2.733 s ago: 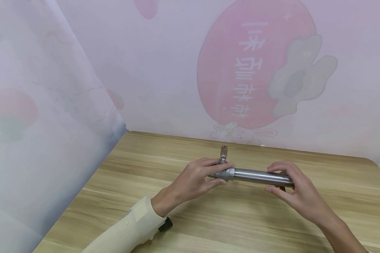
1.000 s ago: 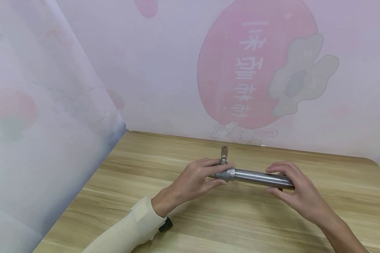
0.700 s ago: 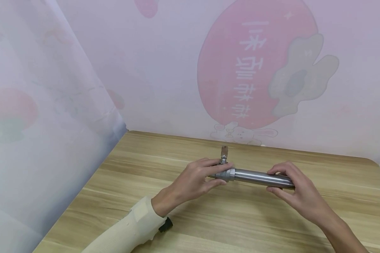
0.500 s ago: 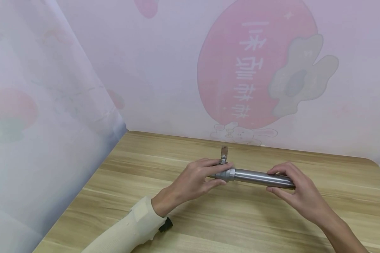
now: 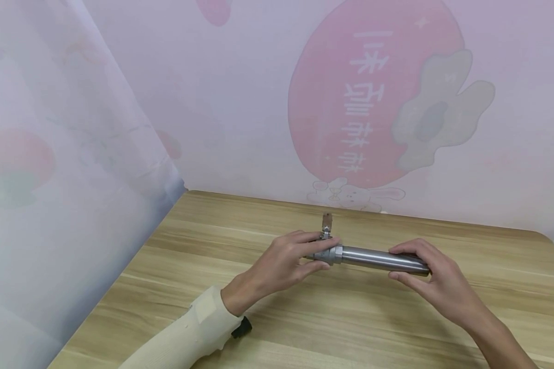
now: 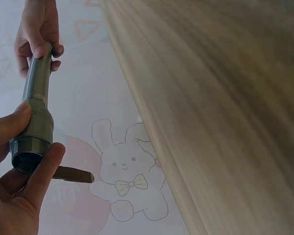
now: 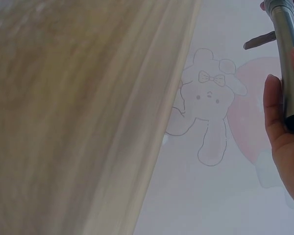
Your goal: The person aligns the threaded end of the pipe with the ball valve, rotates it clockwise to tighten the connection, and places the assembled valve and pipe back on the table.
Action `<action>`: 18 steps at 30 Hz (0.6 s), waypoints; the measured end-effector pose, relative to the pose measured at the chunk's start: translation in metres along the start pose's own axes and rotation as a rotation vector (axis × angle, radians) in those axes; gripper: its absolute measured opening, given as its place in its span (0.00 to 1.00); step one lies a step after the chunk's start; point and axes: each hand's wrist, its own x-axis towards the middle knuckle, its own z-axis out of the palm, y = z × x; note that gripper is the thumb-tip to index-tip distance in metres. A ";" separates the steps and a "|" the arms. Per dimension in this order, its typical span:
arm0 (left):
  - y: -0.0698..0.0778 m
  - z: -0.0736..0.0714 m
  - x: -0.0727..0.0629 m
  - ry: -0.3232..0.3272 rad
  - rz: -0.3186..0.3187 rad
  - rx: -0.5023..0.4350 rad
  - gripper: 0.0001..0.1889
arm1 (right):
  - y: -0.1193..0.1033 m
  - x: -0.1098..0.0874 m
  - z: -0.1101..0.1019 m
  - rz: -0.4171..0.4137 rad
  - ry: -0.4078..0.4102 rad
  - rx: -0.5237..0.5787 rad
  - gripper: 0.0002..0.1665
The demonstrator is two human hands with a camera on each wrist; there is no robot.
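Pipe (image 5: 374, 258) and lever ball valve (image 5: 327, 255), meeting at the threads, are held above the tabletop (image 5: 244, 218), left hand (image 5: 277, 261) pinching the valve between thumb and fingers, right hand (image 5: 443, 287) pinching the pipe's free end, apparently to keep the 2 aligned.

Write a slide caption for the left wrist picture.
Left hand grips a valve, right hand holds the pipe joined to it, rabbit print behind.
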 end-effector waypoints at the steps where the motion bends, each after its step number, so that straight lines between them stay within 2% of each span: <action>1: 0.000 0.000 0.000 -0.001 -0.001 0.000 0.28 | 0.000 0.000 0.000 0.002 0.001 -0.003 0.38; 18: 0.000 0.001 -0.001 -0.003 -0.009 -0.002 0.28 | -0.001 0.000 -0.001 0.020 0.000 0.003 0.33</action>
